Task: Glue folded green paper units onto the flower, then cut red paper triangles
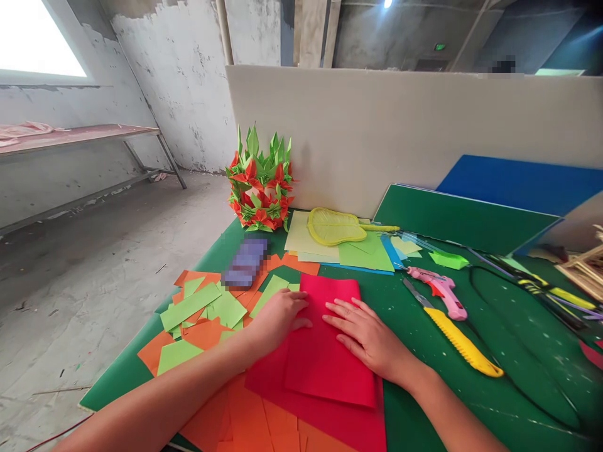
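Observation:
A folded piece of red paper point(332, 370) lies over a larger red sheet on the green tabletop. My left hand point(279, 314) touches the folded paper's upper left edge, its fingers slightly bent and apart. Spread flat on the paper's right part is my right hand point(365, 333). Orange paper sheets point(264, 424) are partly under the red ones. Light green paper pieces point(191, 307) and orange scraps are scattered to the left of my left hand.
A green and red paper ornament point(260, 182) stands at the back left, behind a blurred purple object point(245, 263). To the right lie a yellow-handled knife point(464, 342), a pink glue gun point(440, 292) and its black cable. A yellow net-like paddle point(336, 227) rests on papers near the upright board point(405, 132).

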`<state>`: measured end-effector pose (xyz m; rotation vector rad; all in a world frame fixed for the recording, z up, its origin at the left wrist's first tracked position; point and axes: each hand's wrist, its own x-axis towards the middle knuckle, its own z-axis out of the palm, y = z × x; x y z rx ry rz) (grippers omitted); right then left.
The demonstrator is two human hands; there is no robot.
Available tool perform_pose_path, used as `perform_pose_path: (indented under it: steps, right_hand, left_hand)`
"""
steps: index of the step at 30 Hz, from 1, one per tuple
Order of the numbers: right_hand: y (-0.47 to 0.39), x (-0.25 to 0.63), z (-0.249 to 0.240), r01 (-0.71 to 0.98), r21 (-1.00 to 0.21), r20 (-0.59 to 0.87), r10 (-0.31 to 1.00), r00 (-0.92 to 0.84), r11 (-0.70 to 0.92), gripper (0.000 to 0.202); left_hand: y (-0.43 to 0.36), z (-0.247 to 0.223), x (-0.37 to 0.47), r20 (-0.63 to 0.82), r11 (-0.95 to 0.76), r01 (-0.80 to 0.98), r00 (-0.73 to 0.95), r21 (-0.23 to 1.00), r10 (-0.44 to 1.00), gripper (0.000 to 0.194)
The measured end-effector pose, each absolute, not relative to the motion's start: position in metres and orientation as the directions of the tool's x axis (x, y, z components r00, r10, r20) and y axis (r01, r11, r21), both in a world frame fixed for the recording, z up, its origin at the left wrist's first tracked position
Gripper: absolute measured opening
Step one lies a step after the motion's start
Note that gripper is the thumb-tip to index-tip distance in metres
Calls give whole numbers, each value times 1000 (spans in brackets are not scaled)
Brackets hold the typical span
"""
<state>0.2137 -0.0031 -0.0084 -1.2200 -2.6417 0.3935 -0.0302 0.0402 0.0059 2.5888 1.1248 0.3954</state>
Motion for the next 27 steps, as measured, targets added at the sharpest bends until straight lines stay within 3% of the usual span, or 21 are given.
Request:
perform_pose_path:
  steps: [7,21,27]
  right_hand:
    - [-3,213,-9,704,-323,94,762,-641,632,41]
    - [-2,210,-6,712,-364,70,779,-623,601,41]
    - [-2,211,-7,710,-369,56,777,-627,600,42]
  left_hand:
    - [37,11,-29,120,-652,693,651,307,749,38]
    - [40,6,-32,132,-673,642,680,368,721,27]
    - [39,8,-30,102,-678,648,693,346,714,31]
